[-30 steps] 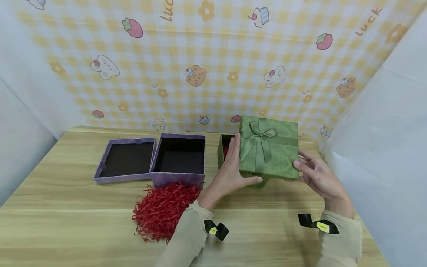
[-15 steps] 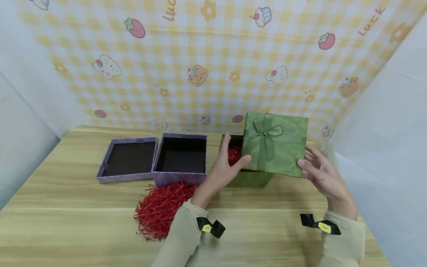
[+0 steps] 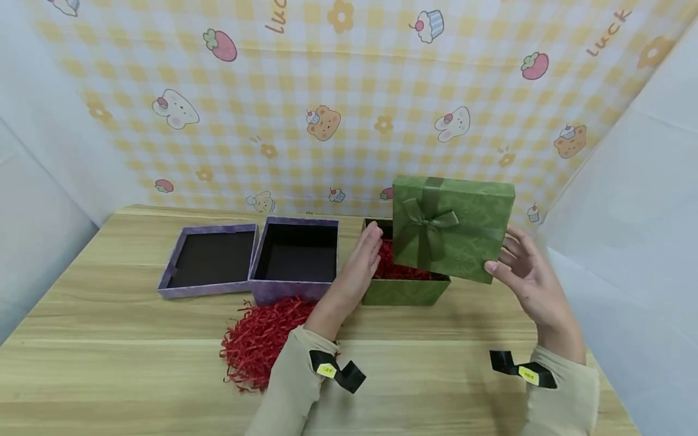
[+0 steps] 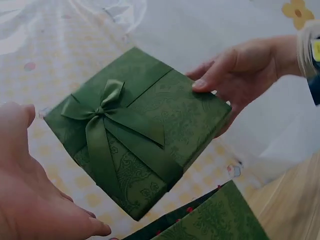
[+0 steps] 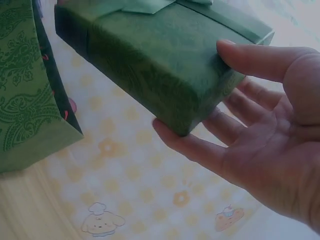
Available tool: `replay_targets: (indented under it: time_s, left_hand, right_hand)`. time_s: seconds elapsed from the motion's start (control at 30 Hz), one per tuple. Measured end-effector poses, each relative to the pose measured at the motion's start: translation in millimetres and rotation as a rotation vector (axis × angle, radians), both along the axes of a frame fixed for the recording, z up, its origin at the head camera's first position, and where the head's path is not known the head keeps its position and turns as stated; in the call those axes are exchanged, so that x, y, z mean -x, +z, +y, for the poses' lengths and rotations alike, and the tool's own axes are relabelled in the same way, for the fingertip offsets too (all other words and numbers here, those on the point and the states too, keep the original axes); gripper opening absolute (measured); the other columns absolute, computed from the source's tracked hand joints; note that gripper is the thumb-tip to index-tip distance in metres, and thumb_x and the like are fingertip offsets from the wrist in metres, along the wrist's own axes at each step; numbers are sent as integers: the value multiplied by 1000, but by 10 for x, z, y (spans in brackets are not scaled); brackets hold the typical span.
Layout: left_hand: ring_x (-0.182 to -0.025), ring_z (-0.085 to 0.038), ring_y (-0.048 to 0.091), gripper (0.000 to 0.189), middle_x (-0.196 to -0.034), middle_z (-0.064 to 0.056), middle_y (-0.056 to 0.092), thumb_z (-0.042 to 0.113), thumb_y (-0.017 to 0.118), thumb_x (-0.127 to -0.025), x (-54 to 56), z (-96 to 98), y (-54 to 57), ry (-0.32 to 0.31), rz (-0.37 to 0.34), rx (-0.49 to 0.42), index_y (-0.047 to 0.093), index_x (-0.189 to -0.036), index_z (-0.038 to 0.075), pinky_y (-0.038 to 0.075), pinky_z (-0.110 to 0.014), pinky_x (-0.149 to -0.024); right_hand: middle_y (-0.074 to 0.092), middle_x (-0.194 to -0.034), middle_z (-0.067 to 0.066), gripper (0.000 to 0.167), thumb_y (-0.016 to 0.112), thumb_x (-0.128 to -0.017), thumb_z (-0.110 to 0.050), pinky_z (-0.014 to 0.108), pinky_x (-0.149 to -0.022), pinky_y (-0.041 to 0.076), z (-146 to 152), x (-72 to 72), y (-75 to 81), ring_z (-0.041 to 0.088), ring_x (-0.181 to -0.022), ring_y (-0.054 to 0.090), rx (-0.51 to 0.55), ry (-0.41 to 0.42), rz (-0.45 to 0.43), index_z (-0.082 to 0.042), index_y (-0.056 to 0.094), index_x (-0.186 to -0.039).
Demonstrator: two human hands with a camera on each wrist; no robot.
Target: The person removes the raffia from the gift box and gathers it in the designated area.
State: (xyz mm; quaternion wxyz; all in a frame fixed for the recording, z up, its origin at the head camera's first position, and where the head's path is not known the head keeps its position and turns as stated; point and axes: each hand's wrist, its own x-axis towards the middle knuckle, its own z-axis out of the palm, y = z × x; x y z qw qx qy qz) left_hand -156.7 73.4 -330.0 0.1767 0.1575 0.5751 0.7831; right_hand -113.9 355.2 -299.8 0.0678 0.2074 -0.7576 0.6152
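- Right hand (image 3: 528,280): pinching green lid (image 3: 451,227) at its right corner, thumb on top, fingers beneath.
- Left hand (image 3: 361,266): fingers straight, relaxed, just beside lid, holding nothing.
- Lid: aloft above green box (image 3: 406,290), tilted, bow face toward camera, roughly square.
- Beyond, leftward: purple box (image 3: 294,257), red paper shreds (image 3: 262,339).

Green bow-tied lid (image 3: 455,227) — tilted, lifted above open green box (image 3: 406,290).

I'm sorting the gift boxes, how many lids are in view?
2. The green lid with a bow is held up by the right hand above the green box. The purple lid lies upturned on the table, far left.
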Motion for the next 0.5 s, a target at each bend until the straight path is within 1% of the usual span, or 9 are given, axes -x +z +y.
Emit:
replay_targets:
  time_s: [0.07,0.13,0.2,0.3,0.37,0.4,0.43,0.5]
  left_hand:
    - [-140,-21,4,69,-155,-9,2,50,23,-100,14,-7,-1,-43,-44,-95,-4,-150,11,10,-36,-111]
    - [-140,-24,3,68,-154,-13,1,48,20,-100,33,-15,-9,-84,-98,-183,-5,-149,8,9,-37,-111]
    - [-140,-25,4,69,-154,-13,1,50,18,-100,49,-26,-11,-118,-149,-250,-5,-149,8,9,-37,-111]
    - [-140,-27,6,70,-153,-16,2,51,17,-99,70,-37,-34,-156,-198,-340,-3,-149,6,9,-39,-111]
    - [-140,-29,8,69,-153,-18,3,52,17,-99,73,-43,-39,-160,-228,-380,4,-148,5,10,-39,-111]
    - [-140,-29,8,67,-152,-19,5,52,18,-99,76,-45,-45,-160,-244,-402,9,-146,5,11,-39,-111]
    - [-139,-31,9,64,-151,-20,9,51,18,-99,79,-46,-47,-156,-262,-427,17,-143,5,11,-40,-111]
    - [-138,-33,11,54,-143,-20,22,50,19,-99,81,-51,-50,-142,-292,-471,31,-130,7,12,-41,-110]
  right_hand:
    - [49,-133,9,61,49,-87,18,20,-79,46,-38,-11,20,16,-117,49,1,-3,55,-2,30,-142]
    - [50,-131,8,61,49,-84,22,19,-87,42,-93,-27,42,15,-118,48,-37,-35,109,0,33,-139]
    - [50,-130,5,63,51,-81,24,19,-95,37,-156,-43,69,13,-118,47,-143,-80,170,1,36,-138]
    - [48,-129,3,66,56,-77,27,19,-98,33,-243,-52,94,10,-118,46,-310,-146,263,1,39,-136]
    - [46,-128,2,68,58,-75,27,19,-98,33,-278,-57,102,10,-119,45,-379,-165,311,1,40,-135]
    - [46,-128,2,68,58,-74,28,19,-97,33,-290,-59,102,10,-118,45,-382,-166,332,2,41,-134]
    - [47,-126,2,67,58,-73,29,18,-97,34,-301,-67,103,10,-116,46,-380,-172,342,3,42,-133]
    - [49,-123,3,66,59,-70,30,18,-95,34,-322,-84,108,10,-112,47,-377,-180,367,5,45,-129]
